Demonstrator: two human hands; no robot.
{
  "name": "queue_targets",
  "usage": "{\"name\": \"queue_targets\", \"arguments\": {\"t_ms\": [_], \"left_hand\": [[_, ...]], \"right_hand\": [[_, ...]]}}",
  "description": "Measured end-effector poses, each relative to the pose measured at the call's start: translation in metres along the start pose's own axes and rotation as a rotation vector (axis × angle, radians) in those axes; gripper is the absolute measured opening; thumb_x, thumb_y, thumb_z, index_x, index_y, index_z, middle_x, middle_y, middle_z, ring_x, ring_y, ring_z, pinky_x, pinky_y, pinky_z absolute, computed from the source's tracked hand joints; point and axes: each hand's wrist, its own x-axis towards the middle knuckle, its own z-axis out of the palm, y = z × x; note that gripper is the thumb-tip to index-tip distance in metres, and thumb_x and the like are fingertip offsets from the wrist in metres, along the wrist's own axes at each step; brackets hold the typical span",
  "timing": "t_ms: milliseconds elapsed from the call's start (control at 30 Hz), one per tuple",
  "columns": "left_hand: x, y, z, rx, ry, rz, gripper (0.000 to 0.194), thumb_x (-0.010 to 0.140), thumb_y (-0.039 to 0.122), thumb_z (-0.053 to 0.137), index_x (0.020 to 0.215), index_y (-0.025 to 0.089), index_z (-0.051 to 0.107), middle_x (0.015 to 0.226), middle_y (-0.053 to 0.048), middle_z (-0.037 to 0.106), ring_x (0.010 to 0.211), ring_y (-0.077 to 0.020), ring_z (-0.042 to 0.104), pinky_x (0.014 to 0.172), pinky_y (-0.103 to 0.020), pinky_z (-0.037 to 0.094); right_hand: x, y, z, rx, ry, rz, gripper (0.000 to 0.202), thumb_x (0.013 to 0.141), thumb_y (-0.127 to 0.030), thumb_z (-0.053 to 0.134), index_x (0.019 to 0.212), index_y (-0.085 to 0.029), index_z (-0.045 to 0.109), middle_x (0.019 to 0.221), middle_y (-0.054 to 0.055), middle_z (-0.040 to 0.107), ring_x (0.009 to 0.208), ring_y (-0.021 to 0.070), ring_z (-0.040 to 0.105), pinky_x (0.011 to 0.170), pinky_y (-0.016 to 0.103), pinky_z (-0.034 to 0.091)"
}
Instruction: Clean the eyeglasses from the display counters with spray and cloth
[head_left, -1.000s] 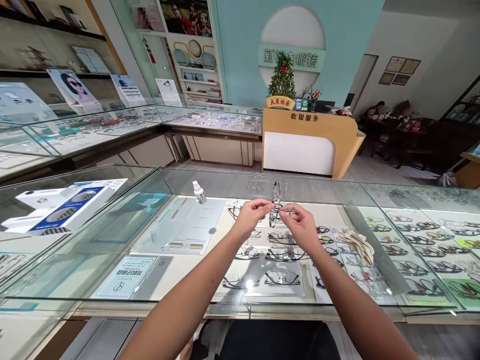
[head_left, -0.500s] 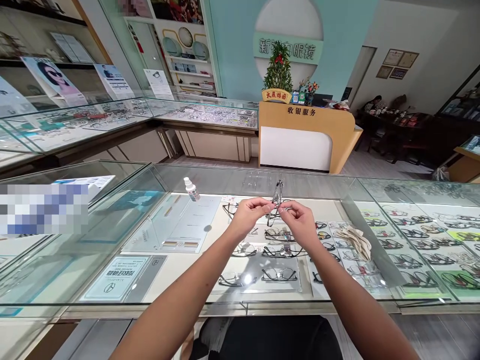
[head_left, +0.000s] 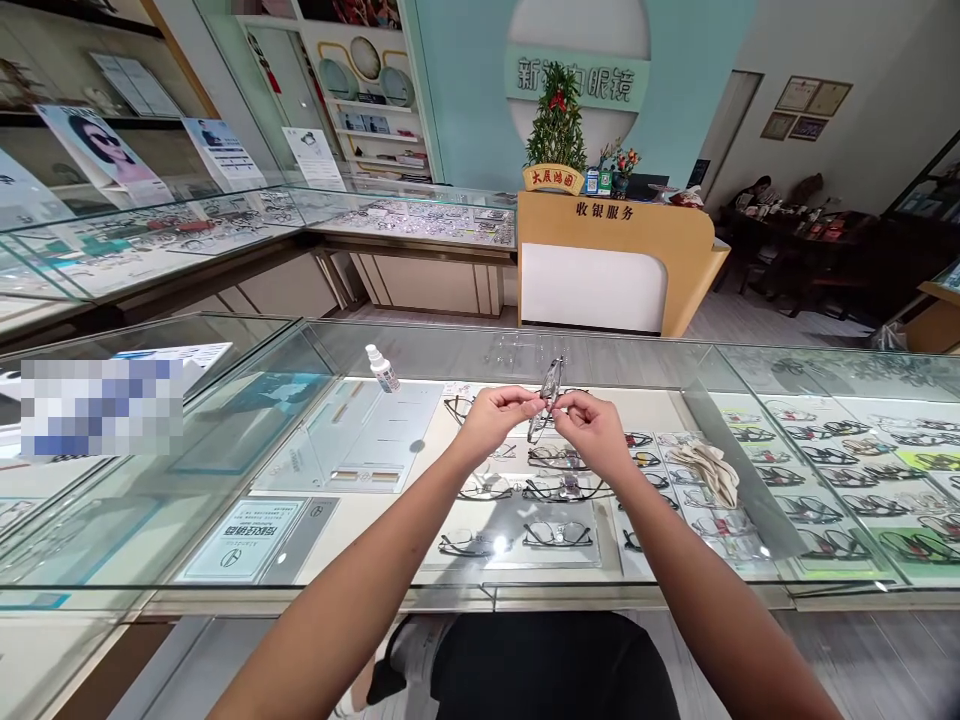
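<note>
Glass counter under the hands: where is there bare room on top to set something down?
On the glass top, bare patches lie between the bottle and the left forearm, and right of the cloth, above the cased frames. It is crowded midway, where the left hand and right hand hold glasses, and at far left, around the blurred item.

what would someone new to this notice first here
Probably the pair of eyeglasses at centre, held up by the left hand and right hand above a glass display case. On the case, a small white bottle stands to the left and a crumpled beige cloth lies to the right. Beyond, a leafy green plant tops the wood-toned counter.
</note>
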Motion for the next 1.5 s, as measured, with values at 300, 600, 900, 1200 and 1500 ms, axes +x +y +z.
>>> {"name": "queue_targets", "arguments": {"t_ms": [300, 600, 900, 1200, 1500], "left_hand": [[0.003, -0.010, -0.005, 0.080, 0.058, 0.031, 0.042, 0.067, 0.055, 0.092, 0.082, 0.017, 0.081, 0.052, 0.005, 0.041, 0.054, -0.0087, 0.027, 0.055, -0.027, 0.019], [0.009, -0.004, -0.012, -0.205, 0.290, -0.012, 0.048, 0.065, 0.057, 0.093, 0.087, 0.017, 0.080, 0.059, 0.007, 0.040, 0.056, -0.0067, 0.027, 0.055, -0.024, 0.026], [0.003, -0.004, -0.006, -0.012, 0.432, 0.127, 0.043, 0.070, 0.056, 0.090, 0.087, 0.018, 0.082, 0.054, 0.009, 0.025, 0.055, -0.0078, 0.024, 0.056, -0.027, 0.025], [-0.007, -0.003, 0.004, 0.112, 0.335, 0.148, 0.042, 0.079, 0.057, 0.083, 0.094, 0.018, 0.086, 0.054, 0.006, 0.032, 0.055, -0.0098, 0.027, 0.056, -0.027, 0.022], [-0.007, -0.008, 0.003, 0.219, 0.351, 0.205, 0.040, 0.085, 0.056, 0.078, 0.094, 0.017, 0.084, 0.056, 0.007, 0.029, 0.055, -0.0098, 0.029, 0.058, -0.027, 0.025]], "right_hand": [[0.005, 0.007, -0.004, -0.132, 0.104, -0.008, 0.012, 0.083, -0.033, 0.066, 0.076, -0.023, 0.063, 0.052, -0.011, 0.029, 0.053, 0.0115, 0.028, 0.061, 0.028, 0.030], [0.014, 0.013, -0.005, 0.155, 0.327, 0.211, 0.024, 0.080, -0.044, 0.068, 0.071, -0.023, 0.060, 0.055, -0.006, 0.036, 0.059, 0.0137, 0.033, 0.060, 0.028, 0.035], [-0.001, 0.002, 0.005, 0.117, 0.154, 0.169, 0.027, 0.090, -0.045, 0.064, 0.080, -0.020, 0.073, 0.054, -0.009, 0.027, 0.054, 0.0117, 0.023, 0.055, 0.029, 0.025], [-0.016, -0.005, 0.014, -0.141, -0.113, -0.105, 0.056, 0.097, -0.031, 0.059, 0.153, -0.025, 0.061, 0.061, -0.009, 0.032, 0.057, 0.0129, 0.035, 0.064, 0.028, 0.032], [-0.013, -0.001, 0.010, -0.236, 0.017, -0.108, 0.067, 0.098, -0.032, 0.058, 0.162, -0.018, 0.046, 0.064, -0.010, 0.032, 0.058, 0.0132, 0.038, 0.064, 0.027, 0.035]]}}
